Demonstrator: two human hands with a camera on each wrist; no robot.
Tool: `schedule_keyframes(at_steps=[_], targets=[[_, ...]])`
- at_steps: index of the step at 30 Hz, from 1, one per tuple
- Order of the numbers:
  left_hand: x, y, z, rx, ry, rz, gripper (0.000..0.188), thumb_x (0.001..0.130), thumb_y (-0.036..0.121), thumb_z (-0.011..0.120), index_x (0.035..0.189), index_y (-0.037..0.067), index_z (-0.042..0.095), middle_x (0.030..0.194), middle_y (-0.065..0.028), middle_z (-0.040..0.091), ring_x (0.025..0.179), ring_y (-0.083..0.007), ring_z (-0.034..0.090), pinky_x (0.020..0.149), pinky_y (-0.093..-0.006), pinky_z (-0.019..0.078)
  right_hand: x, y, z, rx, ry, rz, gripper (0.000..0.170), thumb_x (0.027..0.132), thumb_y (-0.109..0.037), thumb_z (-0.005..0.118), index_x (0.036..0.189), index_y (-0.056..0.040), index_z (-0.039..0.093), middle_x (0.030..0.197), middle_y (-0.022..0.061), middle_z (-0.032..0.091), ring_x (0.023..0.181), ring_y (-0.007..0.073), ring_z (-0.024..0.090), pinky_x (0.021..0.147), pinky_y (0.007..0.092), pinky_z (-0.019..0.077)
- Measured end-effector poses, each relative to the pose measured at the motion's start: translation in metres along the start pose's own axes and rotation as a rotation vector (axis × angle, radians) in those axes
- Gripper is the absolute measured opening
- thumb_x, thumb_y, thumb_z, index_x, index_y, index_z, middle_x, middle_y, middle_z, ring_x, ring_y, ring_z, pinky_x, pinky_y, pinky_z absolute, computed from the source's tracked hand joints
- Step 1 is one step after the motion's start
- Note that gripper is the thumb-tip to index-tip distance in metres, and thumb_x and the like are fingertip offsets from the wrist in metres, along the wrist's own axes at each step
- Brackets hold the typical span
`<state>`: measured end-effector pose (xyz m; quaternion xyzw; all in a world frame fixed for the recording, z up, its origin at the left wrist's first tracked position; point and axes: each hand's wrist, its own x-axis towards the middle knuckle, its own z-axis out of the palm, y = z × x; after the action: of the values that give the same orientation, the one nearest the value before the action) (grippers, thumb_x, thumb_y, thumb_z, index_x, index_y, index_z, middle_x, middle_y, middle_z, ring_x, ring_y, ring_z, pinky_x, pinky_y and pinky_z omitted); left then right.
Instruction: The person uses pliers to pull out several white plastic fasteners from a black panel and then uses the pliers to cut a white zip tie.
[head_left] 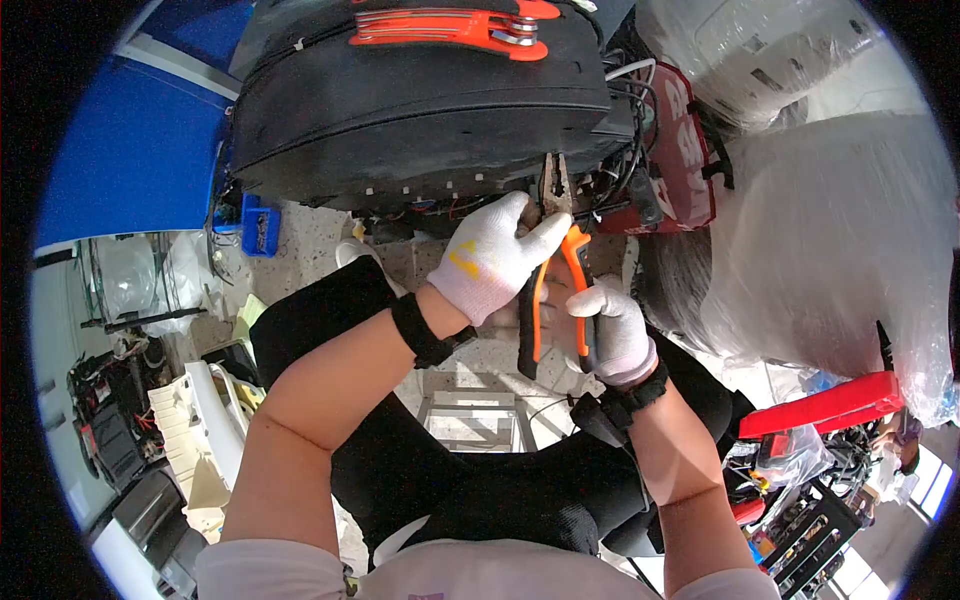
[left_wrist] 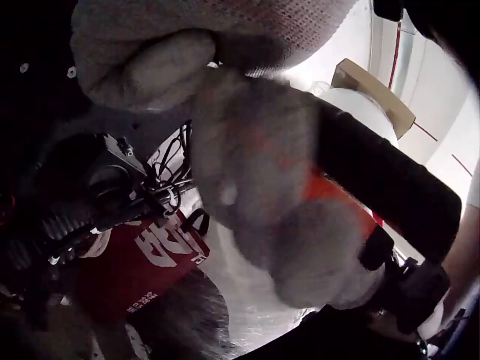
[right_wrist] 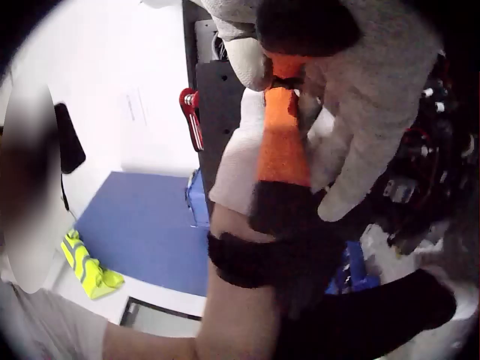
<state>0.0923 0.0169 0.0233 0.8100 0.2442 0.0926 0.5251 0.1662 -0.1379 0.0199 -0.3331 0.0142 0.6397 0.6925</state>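
A pair of combination pliers with orange and black handles points jaws-up in the head view, its handles spread. My gloved left hand pinches it near the pivot between thumb and fingers. Lower down, my gloved right hand grips the right handle, thumb on its front. The right wrist view shows the orange handle close up beside the right hand. In the left wrist view a black handle end sticks out past blurred gloved fingers. Just beyond the pliers' tip stands a large black rounded housing.
A red folding hex key set lies on top of the housing. Loose cables hang at its right, beside a red bag. Plastic-wrapped bundles stand at the right. A small blue bin sits on the floor to the left.
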Motion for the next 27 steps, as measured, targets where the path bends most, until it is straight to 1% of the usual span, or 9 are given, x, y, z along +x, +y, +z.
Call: schedule_keyframes(at_steps=[2, 4, 7, 9, 11, 19, 22, 25, 27], targets=[[-0.001, -0.012, 0.001, 0.222, 0.112, 0.429, 0.035, 0.085, 0.030, 0.061, 0.084, -0.004, 0.056, 0.071, -0.0210, 0.059, 0.068, -0.0342, 0.061, 0.058, -0.0379, 0.0447, 0.001, -0.002, 0.003, 0.098, -0.075, 0.112, 0.064, 0.072, -0.014, 0.053, 0.131, 0.0012, 0.037, 0.123, 0.0166, 0.051, 0.108, 0.0312, 0.052, 0.098, 0.0438, 0.0378], [-0.001, -0.013, 0.001, 0.185, 0.090, 0.397, 0.035, 0.085, 0.030, 0.061, 0.084, -0.005, 0.056, 0.072, -0.0214, 0.059, 0.068, -0.0345, 0.060, 0.059, -0.0382, 0.0446, 0.003, -0.001, 0.005, 0.148, -0.112, 0.166, 0.065, 0.073, -0.016, 0.054, 0.133, 0.0006, 0.035, 0.124, 0.0175, 0.050, 0.108, 0.0339, 0.053, 0.099, 0.0465, 0.0369], [0.000, -0.009, 0.001, 0.157, 0.081, 0.348, 0.035, 0.085, 0.031, 0.060, 0.084, -0.004, 0.056, 0.072, -0.0218, 0.059, 0.068, -0.0349, 0.060, 0.059, -0.0387, 0.0445, 0.007, 0.001, 0.006, 0.120, -0.094, 0.087, 0.072, 0.069, -0.023, 0.059, 0.132, 0.0011, 0.034, 0.120, 0.0203, 0.049, 0.103, 0.0366, 0.052, 0.093, 0.0498, 0.0406], [0.000, -0.001, -0.001, 0.171, 0.093, 0.327, 0.035, 0.086, 0.031, 0.060, 0.084, -0.004, 0.056, 0.073, -0.0218, 0.059, 0.068, -0.0348, 0.060, 0.059, -0.0389, 0.0444, 0.005, -0.003, 0.006, 0.116, -0.164, 0.130, 0.061, 0.075, -0.019, 0.055, 0.130, -0.0017, 0.036, 0.120, 0.0176, 0.051, 0.108, 0.0345, 0.052, 0.096, 0.0492, 0.0386], [0.001, 0.009, -0.005, -0.061, -0.029, -0.072, 0.035, 0.086, 0.031, 0.059, 0.085, -0.004, 0.057, 0.074, -0.0215, 0.060, 0.069, -0.0345, 0.060, 0.061, -0.0391, 0.0446, 0.004, -0.002, 0.009, 0.126, -0.140, 0.108, 0.060, 0.076, -0.020, 0.055, 0.130, -0.0019, 0.037, 0.120, 0.0177, 0.051, 0.106, 0.0338, 0.052, 0.095, 0.0487, 0.0392], [0.004, 0.000, -0.001, -0.071, -0.012, -0.019, 0.032, 0.089, 0.030, 0.057, 0.087, -0.002, 0.058, 0.075, -0.0183, 0.061, 0.069, -0.0308, 0.060, 0.063, -0.0368, 0.0442, 0.003, 0.003, 0.004, 0.306, -0.178, 0.140, 0.063, 0.076, -0.035, 0.057, 0.127, -0.0024, 0.040, 0.113, 0.0179, 0.054, 0.098, 0.0325, 0.055, 0.090, 0.0467, 0.0423], [0.005, -0.003, 0.002, -0.112, -0.016, 0.008, 0.033, 0.089, 0.030, 0.056, 0.088, -0.002, 0.058, 0.075, -0.0180, 0.061, 0.068, -0.0303, 0.059, 0.062, -0.0364, 0.0440, -0.003, -0.001, 0.011, 0.315, -0.216, 0.245, 0.067, 0.076, -0.042, 0.058, 0.127, -0.0022, 0.041, 0.108, 0.0186, 0.055, 0.097, 0.0316, 0.056, 0.087, 0.0457, 0.0442], [0.006, -0.006, 0.002, -0.067, -0.014, 0.038, 0.035, 0.090, 0.033, 0.054, 0.088, -0.002, 0.058, 0.075, -0.0181, 0.061, 0.066, -0.0299, 0.058, 0.062, -0.0363, 0.0436, -0.002, 0.003, 0.004, 0.305, -0.184, 0.224, 0.060, 0.080, -0.042, 0.056, 0.122, -0.0011, 0.043, 0.104, 0.0185, 0.056, 0.092, 0.0300, 0.057, 0.082, 0.0446, 0.0461], [0.006, -0.007, 0.002, -0.021, -0.025, 0.030, 0.036, 0.091, 0.034, 0.052, 0.088, -0.001, 0.058, 0.075, -0.0181, 0.060, 0.066, -0.0296, 0.057, 0.062, -0.0364, 0.0433, -0.005, -0.002, 0.009, 0.200, -0.058, 0.229, 0.048, 0.084, -0.038, 0.055, 0.115, -0.0028, 0.047, 0.099, 0.0169, 0.058, 0.086, 0.0287, 0.058, 0.075, 0.0424, 0.0485]])
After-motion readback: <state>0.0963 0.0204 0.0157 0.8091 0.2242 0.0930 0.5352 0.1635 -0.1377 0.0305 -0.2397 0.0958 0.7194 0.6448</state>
